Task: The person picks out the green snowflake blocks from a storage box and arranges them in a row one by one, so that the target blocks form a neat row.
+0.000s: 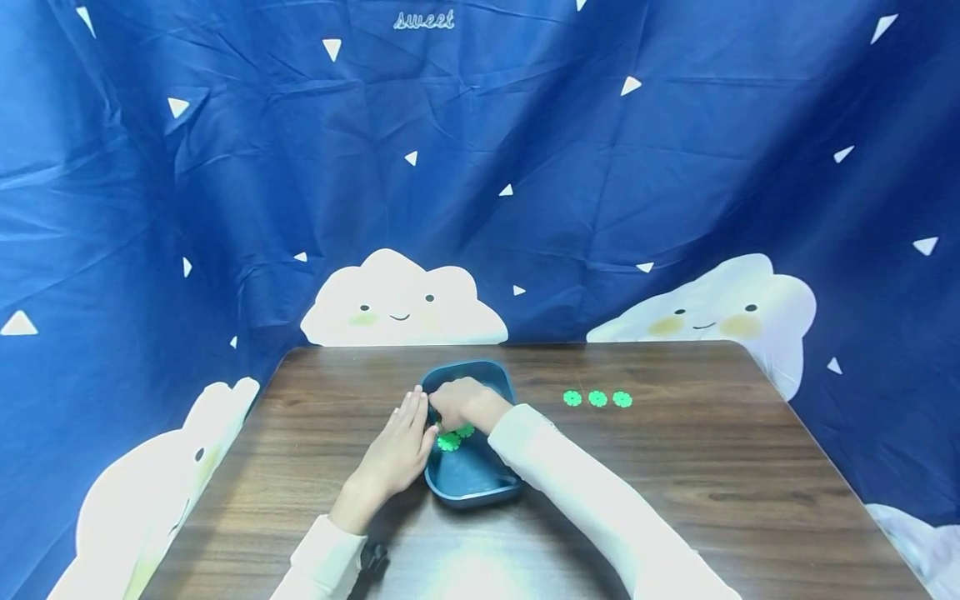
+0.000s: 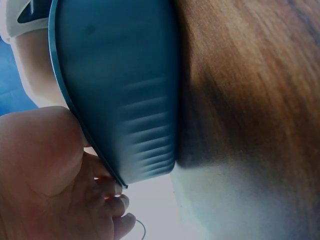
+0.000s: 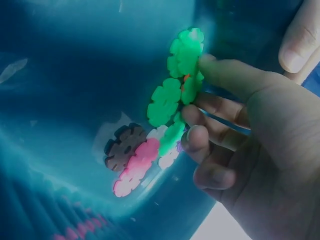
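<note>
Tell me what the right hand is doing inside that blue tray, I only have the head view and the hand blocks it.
Observer: The right hand pinches a cluster of green snowflake discs joined edge to edge.
Operator: Anything else in the blue tray?
Observer: Yes, a pink disc, a brown disc and a whitish one lie on the floor of the blue tray.
Operator: And the left hand?
Observer: The left hand rests against the tray's outer rim, fingers fairly straight, curled round nothing.
</note>
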Available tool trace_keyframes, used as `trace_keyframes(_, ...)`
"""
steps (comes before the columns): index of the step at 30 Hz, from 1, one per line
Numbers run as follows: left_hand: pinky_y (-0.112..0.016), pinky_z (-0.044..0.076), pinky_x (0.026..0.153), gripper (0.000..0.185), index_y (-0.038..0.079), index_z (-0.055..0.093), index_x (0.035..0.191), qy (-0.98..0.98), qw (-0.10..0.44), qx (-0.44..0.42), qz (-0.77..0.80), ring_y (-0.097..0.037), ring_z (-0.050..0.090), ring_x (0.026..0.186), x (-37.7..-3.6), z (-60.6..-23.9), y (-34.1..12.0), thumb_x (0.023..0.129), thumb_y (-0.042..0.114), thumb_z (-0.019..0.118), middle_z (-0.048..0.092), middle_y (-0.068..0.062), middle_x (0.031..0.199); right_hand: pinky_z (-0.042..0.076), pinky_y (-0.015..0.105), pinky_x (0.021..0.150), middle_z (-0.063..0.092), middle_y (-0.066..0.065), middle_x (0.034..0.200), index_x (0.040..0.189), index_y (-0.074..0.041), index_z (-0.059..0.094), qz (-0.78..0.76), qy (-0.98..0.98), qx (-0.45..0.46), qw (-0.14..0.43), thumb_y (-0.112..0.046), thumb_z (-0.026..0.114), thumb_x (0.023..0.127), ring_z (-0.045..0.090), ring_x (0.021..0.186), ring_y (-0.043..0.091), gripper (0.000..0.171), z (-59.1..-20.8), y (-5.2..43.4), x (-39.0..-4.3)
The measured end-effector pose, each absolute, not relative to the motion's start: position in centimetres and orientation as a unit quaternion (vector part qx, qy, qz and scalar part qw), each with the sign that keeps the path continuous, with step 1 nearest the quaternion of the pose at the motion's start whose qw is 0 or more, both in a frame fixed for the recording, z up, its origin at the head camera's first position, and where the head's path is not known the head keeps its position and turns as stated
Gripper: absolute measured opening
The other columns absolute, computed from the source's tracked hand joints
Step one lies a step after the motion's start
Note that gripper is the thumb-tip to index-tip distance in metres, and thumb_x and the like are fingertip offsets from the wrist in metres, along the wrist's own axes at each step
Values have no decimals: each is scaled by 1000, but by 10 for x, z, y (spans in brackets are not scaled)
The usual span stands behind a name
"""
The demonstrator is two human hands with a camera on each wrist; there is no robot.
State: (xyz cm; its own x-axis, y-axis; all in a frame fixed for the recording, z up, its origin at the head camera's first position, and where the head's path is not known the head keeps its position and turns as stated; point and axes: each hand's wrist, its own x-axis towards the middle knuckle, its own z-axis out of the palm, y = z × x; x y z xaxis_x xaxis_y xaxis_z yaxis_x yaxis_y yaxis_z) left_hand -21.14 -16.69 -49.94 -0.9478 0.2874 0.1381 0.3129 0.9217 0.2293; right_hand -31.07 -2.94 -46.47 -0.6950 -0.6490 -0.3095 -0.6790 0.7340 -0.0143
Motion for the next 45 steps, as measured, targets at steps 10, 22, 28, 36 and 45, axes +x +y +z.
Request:
trace_keyframes(10,-50,25,122,62,-2,22,154,-977,50,-151,-138,-30,16,152,-209,-498,-168,107,36,33,17,-17,164,56,30,76,70,-2,104,124,-20,65,41,920,-357,158,-34,71,89,62,80,14,38,-469,-34,-315)
trace_keyframes(22,-51,26,121,62,-3,22,154,-977,52,-154,-136,-32,18,152,-211,-499,-168,106,33,37,18,-19,163,55,33,83,63,-1,120,122,-22,63,41,922,-359,141,-32,71,88,58,90,16,36,-464,-26,-315)
trace_keyframes(28,-54,28,119,60,-7,26,151,-974,66,-163,-140,-37,22,150,-212,-500,-168,105,27,41,21,-23,161,52,28,72,60,-7,100,114,-23,62,16,921,-362,141,-30,72,87,58,82,13,29,-463,-20,-319)
trace_keyframes(36,-52,28,120,61,-5,25,152,-977,56,-155,-134,-36,23,150,-212,-497,-167,105,30,40,20,-21,162,57,32,86,66,-4,111,123,-20,64,-7,918,-377,125,-26,74,87,60,88,11,39,-453,-10,-322)
trace_keyframes(45,-52,27,120,60,-5,27,152,-977,61,-157,-131,-35,23,150,-212,-497,-168,106,32,38,22,-20,162,57,35,89,65,-2,112,117,-19,68,-24,914,-392,100,-29,72,88,62,94,12,31,-438,8,-322)
